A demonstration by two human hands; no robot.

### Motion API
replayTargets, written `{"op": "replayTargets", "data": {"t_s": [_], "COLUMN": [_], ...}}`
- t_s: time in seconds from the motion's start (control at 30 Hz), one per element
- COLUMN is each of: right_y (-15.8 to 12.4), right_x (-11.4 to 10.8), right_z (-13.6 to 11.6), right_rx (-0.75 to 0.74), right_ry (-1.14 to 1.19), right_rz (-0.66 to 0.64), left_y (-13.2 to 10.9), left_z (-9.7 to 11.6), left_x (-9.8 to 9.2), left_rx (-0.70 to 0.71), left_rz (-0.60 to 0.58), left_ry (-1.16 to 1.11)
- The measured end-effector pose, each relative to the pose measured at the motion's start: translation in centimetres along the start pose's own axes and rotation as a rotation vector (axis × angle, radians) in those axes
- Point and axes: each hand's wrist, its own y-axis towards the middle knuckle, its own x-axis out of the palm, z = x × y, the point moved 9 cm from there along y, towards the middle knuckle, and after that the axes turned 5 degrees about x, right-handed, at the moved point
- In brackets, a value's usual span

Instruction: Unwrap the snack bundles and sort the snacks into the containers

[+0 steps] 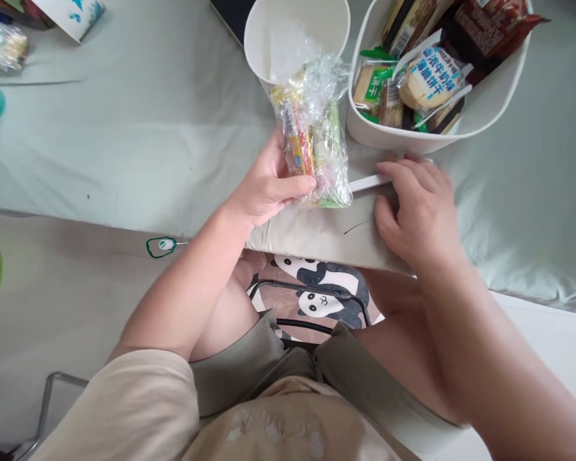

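The bare-skinned left grip [269, 182], above the frame's centre, is closed, thumb pointing right; its bare left forearm [192, 275] slants up from lower left. The bare-skinned right grip [420, 202], palm down, fingers bent, tops a bare right arm [480, 333] from the lower-right corner.

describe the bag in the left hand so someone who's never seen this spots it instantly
Start at the white bin of packaged snacks at upper right. Just left is a round white container; at its near side, the left hand holds the crinkly clear bag. Unlike the binned snacks, it's hand-held, with yellow-red and green wrappers showing through.
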Motion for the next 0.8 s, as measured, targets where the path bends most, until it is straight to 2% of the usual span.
{"op": "replayTargets", "data": {"t_s": [0.13,0.23,0.37,0.5,0.67,0.77,0.8], "right_y": [0.0,-0.3,-0.7,-0.7,-0.7,-0.8,-0.8], "right_x": [0.4,0.5,0.9,1.0,1.0,1.0,1.0], "right_z": [0.7,1.2,1.4,1.2,1.5,1.4,1.4], "right_rx": [0.055,0.101,0.121,0.137,0.21,0.204,0.197], "right_ry": [-0.079,-0.101,-0.145,-0.156,-0.103,-0.106,-0.109], "right_rz": [0.001,-0.018,-0.038,-0.048,-0.037,-0.018,-0.015], "left_y": [0.5,0.4,-0.2,-0.7,-0.8,-0.5,-0.2], "left_z": [-1.2,-1.6,-1.5,-1.0,-0.8,-1.0,-1.0], "left_x": [-0.6,-0.7,-0.6,0.2,2.5,3.0,2.8], "left_rx": [-0.096,-0.087,0.028,0.139,0.183,0.198,0.214], "left_rz": [-0.018,-0.029,0.014,0.047,-0.072,-0.103,-0.076], "left_ry": [-0.032,-0.017,0.057,0.092,0.052,0.072,0.09]}}
